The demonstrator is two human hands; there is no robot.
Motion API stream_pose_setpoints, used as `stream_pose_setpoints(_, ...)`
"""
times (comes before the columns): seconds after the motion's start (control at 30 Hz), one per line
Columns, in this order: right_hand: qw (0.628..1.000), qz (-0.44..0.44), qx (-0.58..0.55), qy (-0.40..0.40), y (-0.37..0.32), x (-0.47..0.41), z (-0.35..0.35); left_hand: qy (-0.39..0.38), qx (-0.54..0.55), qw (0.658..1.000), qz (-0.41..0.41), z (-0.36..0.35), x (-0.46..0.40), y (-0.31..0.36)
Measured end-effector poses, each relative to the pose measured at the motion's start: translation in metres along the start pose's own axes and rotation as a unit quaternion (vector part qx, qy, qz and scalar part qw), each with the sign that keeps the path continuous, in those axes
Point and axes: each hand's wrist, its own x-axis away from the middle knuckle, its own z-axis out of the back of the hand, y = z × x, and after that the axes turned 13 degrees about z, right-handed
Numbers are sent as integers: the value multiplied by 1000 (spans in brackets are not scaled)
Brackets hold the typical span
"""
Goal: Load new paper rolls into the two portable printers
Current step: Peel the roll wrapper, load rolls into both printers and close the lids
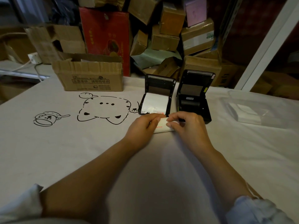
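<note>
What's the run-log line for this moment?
left printer: open, roll in | right printer: open, empty | paper roll: gripped by left hand and right hand

One head-worn, wide-angle view looks forward and down from above the person's forearms. The left hand (142,126) and right hand (186,126) sit near the frame's centre, close to the lens. Just beyond them stand two printers, left (157,96) and right (194,94). Farther back, stacked boxes (161,29) fill the top. Straight edges bow toward the frame's borders.
</note>
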Motion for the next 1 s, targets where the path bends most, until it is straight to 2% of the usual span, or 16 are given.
stream_pose_setpoints(0.17,999,36,16,9,2,3,-3,-1,-1,1000,-2,0,0,0)
stream_pose_setpoints(0.37,994,68,86,-14,1,3,-5,1,-3,1000,-3,0,1,2)
stream_pose_setpoints(0.53,998,44,49,-8,2,2,0,2,-4,1000,-2,1,0,1)
stream_pose_setpoints(0.83,997,69,40,17,5,9,-6,0,-1,1000,-1,0,0,0)
stream_pose_setpoints(1.0,995,75,69,-12,2,9,-6,-2,10,1000,4,0,0,0)
